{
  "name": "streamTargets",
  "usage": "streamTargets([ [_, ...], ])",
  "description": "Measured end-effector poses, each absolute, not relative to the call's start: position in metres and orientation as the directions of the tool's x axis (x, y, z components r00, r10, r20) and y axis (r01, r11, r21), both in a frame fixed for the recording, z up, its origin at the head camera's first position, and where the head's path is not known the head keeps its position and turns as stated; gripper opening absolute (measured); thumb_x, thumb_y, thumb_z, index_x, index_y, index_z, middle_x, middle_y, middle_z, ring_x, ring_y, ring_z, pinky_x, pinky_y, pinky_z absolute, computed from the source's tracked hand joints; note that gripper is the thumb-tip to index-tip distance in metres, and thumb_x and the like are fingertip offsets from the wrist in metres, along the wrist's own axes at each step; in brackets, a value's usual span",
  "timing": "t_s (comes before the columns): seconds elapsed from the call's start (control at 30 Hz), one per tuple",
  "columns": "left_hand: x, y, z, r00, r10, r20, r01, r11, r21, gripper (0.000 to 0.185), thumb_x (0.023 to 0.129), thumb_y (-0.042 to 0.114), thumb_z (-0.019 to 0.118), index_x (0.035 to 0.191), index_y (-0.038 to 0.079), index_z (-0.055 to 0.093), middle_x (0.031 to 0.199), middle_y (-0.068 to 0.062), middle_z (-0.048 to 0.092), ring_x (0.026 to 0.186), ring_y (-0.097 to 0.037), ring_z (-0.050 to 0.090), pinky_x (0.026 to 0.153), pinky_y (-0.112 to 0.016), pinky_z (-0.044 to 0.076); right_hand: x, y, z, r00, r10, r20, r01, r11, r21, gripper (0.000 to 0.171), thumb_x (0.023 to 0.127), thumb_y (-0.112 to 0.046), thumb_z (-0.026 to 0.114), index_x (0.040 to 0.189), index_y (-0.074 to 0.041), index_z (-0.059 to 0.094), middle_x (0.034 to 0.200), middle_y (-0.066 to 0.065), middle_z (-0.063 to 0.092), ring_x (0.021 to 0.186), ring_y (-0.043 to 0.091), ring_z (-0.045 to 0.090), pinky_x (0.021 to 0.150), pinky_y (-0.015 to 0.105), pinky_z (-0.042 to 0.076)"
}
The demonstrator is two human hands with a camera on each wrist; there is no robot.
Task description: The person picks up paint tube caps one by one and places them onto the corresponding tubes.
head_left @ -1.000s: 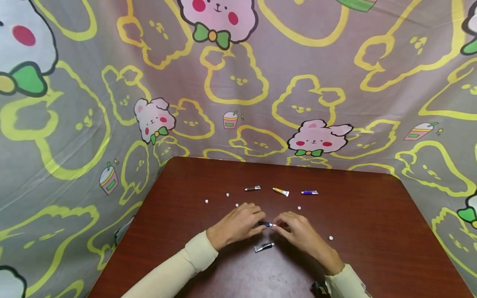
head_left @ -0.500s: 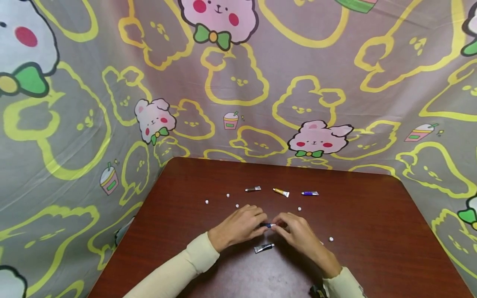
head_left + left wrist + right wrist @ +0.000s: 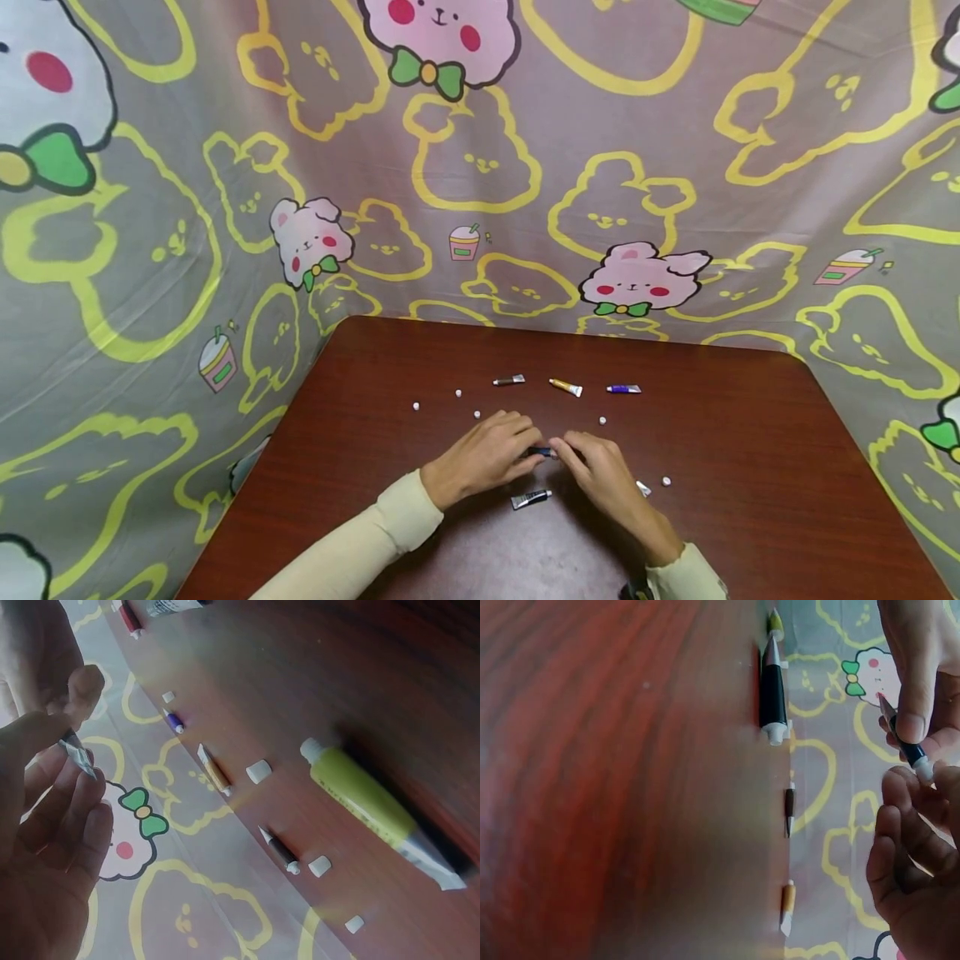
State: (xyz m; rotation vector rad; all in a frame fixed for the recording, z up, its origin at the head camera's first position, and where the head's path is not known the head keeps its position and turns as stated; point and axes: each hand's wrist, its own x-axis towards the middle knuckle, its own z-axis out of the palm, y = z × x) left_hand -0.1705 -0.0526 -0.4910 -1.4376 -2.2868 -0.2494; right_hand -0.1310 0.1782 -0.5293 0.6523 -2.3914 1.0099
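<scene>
My left hand (image 3: 487, 450) pinches a small dark blue paint tube (image 3: 910, 748) between thumb and fingers, lying sideways over the middle of the table. Its silver crimped end (image 3: 81, 759) shows in the left wrist view. At the tube's right end, my right hand (image 3: 609, 477) pinches the white cap (image 3: 924, 772) between thumb and index finger. Just in front of both hands lies a black paint tube (image 3: 531, 499), without a cap. In the left wrist view, a yellow-green tube (image 3: 367, 799) lies uncapped on the table; the left hand hides it in the head view.
Brown (image 3: 508, 380), yellow (image 3: 566, 387) and purple (image 3: 624, 389) tubes lie in a row farther back. A red tube (image 3: 129, 621) sits partly behind my right hand. Several loose white caps are scattered about, one (image 3: 666, 482) at the right. Patterned cloth (image 3: 480, 283) hangs behind the table (image 3: 360, 375).
My right fingers have shifted round the tube's white end, the thumb now farther up. The right forearm has edged left, uncovering part of the tube beside it. The left hand is nearly still.
</scene>
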Motion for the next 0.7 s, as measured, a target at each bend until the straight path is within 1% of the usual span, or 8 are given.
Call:
streamTargets([
  [0.1,-0.1698,-0.0526,-0.4912,-0.373,0.816,0.442,0.891,0.448,-0.074,0.016,0.102,0.032,0.078,0.104,0.018,0.071,0.096,0.007,0.069,0.089,-0.011,0.064,0.080,-0.027,0.051,-0.1302,0.1771,-0.5291,-0.786,-0.233,0.573,-0.578,0.608,-0.545,0.018,0.097,-0.003,0.078,0.091,-0.017,0.070,0.080,-0.012,0.066,0.073,-0.005,0.056,0.063,0.019,0.050],
  [0.17,-0.1696,-0.0529,-0.4915,-0.375,0.815,0.441,0.892,0.447,-0.068,0.015,0.102,0.031,0.078,0.105,0.018,0.072,0.097,0.007,0.069,0.090,-0.010,0.064,0.080,-0.027,0.051,-0.1294,0.1769,-0.5285,-0.784,-0.229,0.577,-0.583,0.592,-0.556,0.017,0.095,-0.002,0.080,0.096,-0.017,0.072,0.084,-0.011,0.070,0.075,-0.005,0.059,0.064,0.020,0.052],
  [0.3,-0.1701,-0.0538,-0.4935,-0.376,0.809,0.452,0.894,0.445,-0.051,0.015,0.102,0.031,0.078,0.106,0.018,0.073,0.097,0.007,0.069,0.090,-0.010,0.065,0.081,-0.027,0.052,-0.1280,0.1785,-0.5260,-0.759,-0.243,0.605,-0.622,0.548,-0.560,0.023,0.088,0.001,0.085,0.094,-0.017,0.073,0.083,-0.010,0.073,0.074,-0.003,0.062,0.063,0.020,0.053],
  [0.4,-0.1707,-0.0552,-0.4945,-0.380,0.800,0.464,0.893,0.449,-0.044,0.015,0.101,0.031,0.079,0.106,0.018,0.073,0.098,0.007,0.070,0.091,-0.011,0.065,0.081,-0.028,0.052,-0.1273,0.1802,-0.5241,-0.742,-0.267,0.615,-0.650,0.514,-0.560,0.025,0.085,0.004,0.088,0.096,-0.014,0.075,0.084,-0.008,0.075,0.074,0.000,0.066,0.064,0.024,0.057],
  [0.53,-0.1710,-0.0563,-0.4935,-0.386,0.799,0.461,0.892,0.450,-0.033,0.015,0.103,0.031,0.078,0.107,0.018,0.073,0.099,0.007,0.070,0.091,-0.011,0.065,0.081,-0.028,0.051,-0.1260,0.1809,-0.5223,-0.763,-0.269,0.588,-0.631,0.506,-0.588,0.023,0.087,0.003,0.087,0.098,-0.014,0.076,0.084,-0.008,0.077,0.075,0.001,0.068,0.063,0.028,0.058],
  [0.7,-0.1702,-0.0559,-0.4912,-0.387,0.803,0.453,0.893,0.448,-0.031,0.016,0.104,0.032,0.075,0.108,0.017,0.073,0.100,0.006,0.070,0.093,-0.011,0.065,0.082,-0.028,0.051,-0.1250,0.1800,-0.5218,-0.797,-0.240,0.554,-0.584,0.539,-0.607,0.019,0.091,-0.001,0.085,0.096,-0.018,0.077,0.085,-0.010,0.078,0.075,-0.004,0.064,0.060,0.029,0.056],
])
